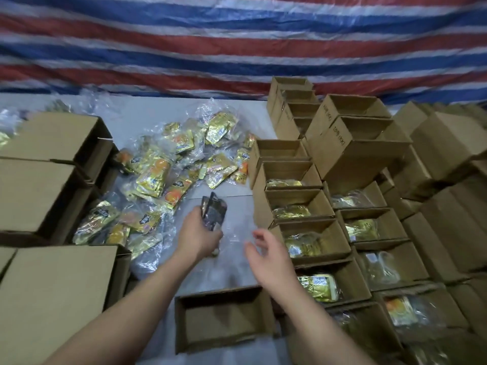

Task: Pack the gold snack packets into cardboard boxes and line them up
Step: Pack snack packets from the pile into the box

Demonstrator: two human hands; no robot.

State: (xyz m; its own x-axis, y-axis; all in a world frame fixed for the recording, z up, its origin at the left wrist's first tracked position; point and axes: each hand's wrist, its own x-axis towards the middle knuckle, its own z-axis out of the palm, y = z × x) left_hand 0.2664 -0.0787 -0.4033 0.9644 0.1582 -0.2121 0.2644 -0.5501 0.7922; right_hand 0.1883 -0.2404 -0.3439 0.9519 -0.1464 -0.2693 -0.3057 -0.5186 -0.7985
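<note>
My left hand (200,232) grips a bundle of snack packets (214,210) in a clear bag, their dark backs facing me, above the white table. My right hand (266,252) hovers just to its right, fingers relaxed and spread, holding nothing. A heap of gold snack packets (168,167) in clear bags lies on the table to the left of my hands. An empty open cardboard box (224,316) stands right below my hands. To the right, rows of open boxes (313,241) hold gold packets.
Closed cardboard boxes (50,175) are stacked along the left side. More empty and stacked boxes (350,133) fill the back right. A red, white and blue striped tarp (237,43) hangs behind the white table (147,111).
</note>
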